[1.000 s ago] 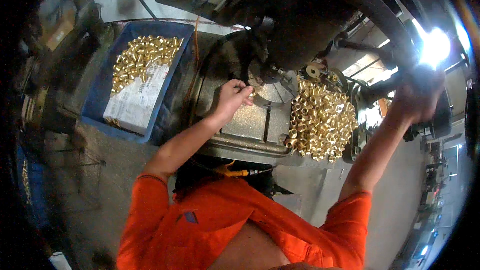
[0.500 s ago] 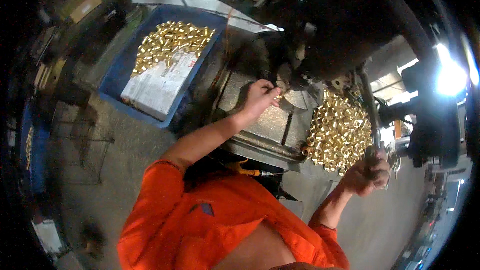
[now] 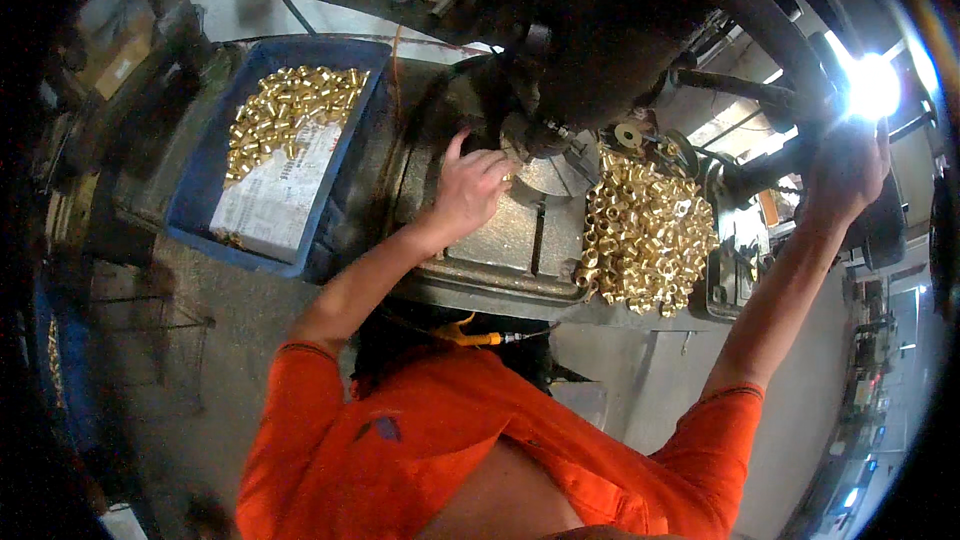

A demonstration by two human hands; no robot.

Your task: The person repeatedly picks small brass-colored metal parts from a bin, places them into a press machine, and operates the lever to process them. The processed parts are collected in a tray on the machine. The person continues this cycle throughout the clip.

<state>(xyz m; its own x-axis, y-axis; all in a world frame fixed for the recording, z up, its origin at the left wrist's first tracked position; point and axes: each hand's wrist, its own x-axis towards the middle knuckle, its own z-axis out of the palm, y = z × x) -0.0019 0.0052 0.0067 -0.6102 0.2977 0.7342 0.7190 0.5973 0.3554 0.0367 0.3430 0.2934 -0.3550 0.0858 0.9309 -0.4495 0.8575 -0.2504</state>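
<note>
As I watch from my remote seat, a dark machine (image 3: 620, 50) looms over the metal desk (image 3: 480, 240), both hands out front.
Blue bin (image 3: 200, 180) left, partly filled with brass pieces (image 3: 295, 105); brass pile (image 3: 650, 235) on the right side of the desk. Right hand (image 3: 845, 175) raised by the lamp glare, grip can't tell. Left hand (image 3: 472, 190) near the round fixture (image 3: 545, 170), fingers bent, one sticking up; brass bit (image 3: 507, 178) at its fingertips, can't tell if pinched.

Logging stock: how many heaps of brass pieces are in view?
3: one heap beside the metal plate, one in the near blue bin, and a dim one at the far left edge. More may be hidden in shadow.
</note>
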